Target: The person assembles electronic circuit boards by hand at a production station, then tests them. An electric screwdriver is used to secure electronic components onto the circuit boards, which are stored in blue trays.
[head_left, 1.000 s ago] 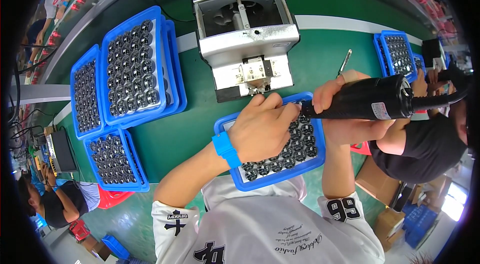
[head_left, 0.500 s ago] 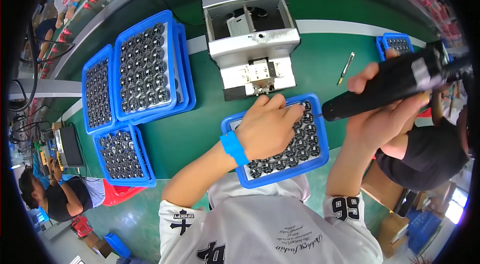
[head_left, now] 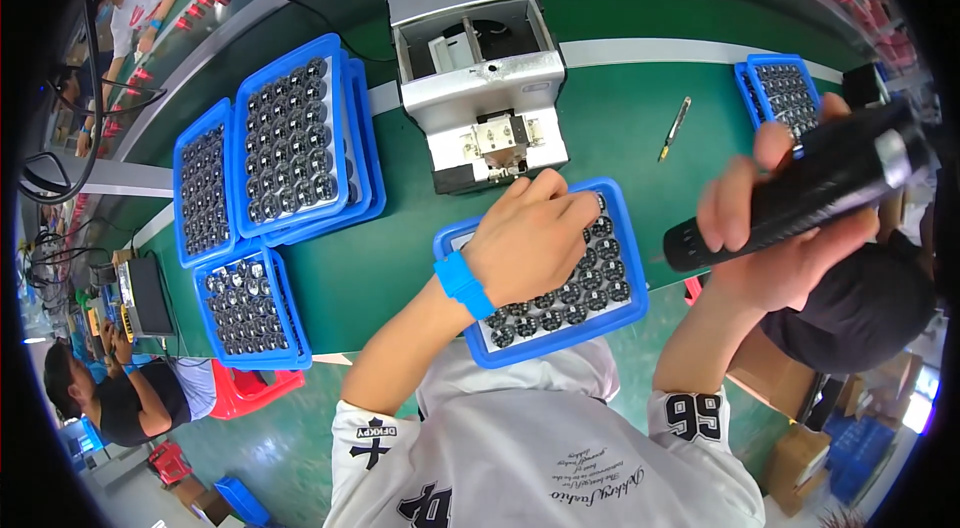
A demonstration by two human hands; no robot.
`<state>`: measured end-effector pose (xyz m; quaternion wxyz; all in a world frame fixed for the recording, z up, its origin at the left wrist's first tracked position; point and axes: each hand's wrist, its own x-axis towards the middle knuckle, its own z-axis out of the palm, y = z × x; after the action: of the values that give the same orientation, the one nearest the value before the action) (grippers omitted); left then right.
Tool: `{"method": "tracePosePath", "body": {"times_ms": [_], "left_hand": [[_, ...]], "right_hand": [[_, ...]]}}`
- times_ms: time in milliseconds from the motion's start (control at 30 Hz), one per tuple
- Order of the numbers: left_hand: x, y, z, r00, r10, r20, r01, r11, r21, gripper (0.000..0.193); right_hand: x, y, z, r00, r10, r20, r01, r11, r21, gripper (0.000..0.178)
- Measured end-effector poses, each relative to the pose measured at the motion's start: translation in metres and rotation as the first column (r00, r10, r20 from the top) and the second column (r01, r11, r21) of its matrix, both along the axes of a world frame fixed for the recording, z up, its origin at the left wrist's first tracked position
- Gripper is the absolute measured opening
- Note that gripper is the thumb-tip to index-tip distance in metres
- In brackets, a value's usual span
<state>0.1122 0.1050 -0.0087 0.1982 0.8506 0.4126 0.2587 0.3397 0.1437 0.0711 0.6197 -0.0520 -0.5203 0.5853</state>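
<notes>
A blue tray [head_left: 628, 306] lies in front of me with rows of small round black parts [head_left: 573, 313] on a white liner. Over its upper left part bends my left hand [head_left: 530, 240], wearing a blue wristband, fingers curled down at the far rows. The thumb and whatever the fingertips pinch are hidden. Right of the tray, my right hand [head_left: 775, 228] is wrapped round a black electric screwdriver [head_left: 800, 190]. It is raised above the table edge, its narrow end pointing left toward the tray and apart from it.
Just beyond the tray stands a silver screw feeder [head_left: 485, 78]. Stacked blue trays of parts [head_left: 290, 138] fill the left side, with another tray [head_left: 250, 313] nearer. A slim pen-like tool [head_left: 674, 128] lies right of the feeder. More trays [head_left: 783, 93] sit far right. A person [head_left: 840, 313] is close at the right.
My right hand has shifted slightly right with the screwdriver, whose narrow end is now farther from the tray. My left hand stays over the tray. The whole view has shifted a little.
</notes>
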Motion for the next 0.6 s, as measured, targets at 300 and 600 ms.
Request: {"method": "tracePosePath", "body": {"times_ms": [300, 600], "left_hand": [[-0.067, -0.080, 0.002, 0.903, 0.268, 0.335, -0.266, 0.963, -0.053, 0.022], [-0.096, -0.145, -0.042, 0.510, 0.724, 0.464, -0.555, 0.690, -0.466, 0.022]], "right_hand": [[0.001, -0.029, -0.031, 0.987, 0.051, 0.152, -0.035, 0.994, -0.103, 0.068], [-0.038, -0.050, -0.049, 0.998, 0.012, 0.068, -0.003, 0.991, -0.137, 0.050]]}}
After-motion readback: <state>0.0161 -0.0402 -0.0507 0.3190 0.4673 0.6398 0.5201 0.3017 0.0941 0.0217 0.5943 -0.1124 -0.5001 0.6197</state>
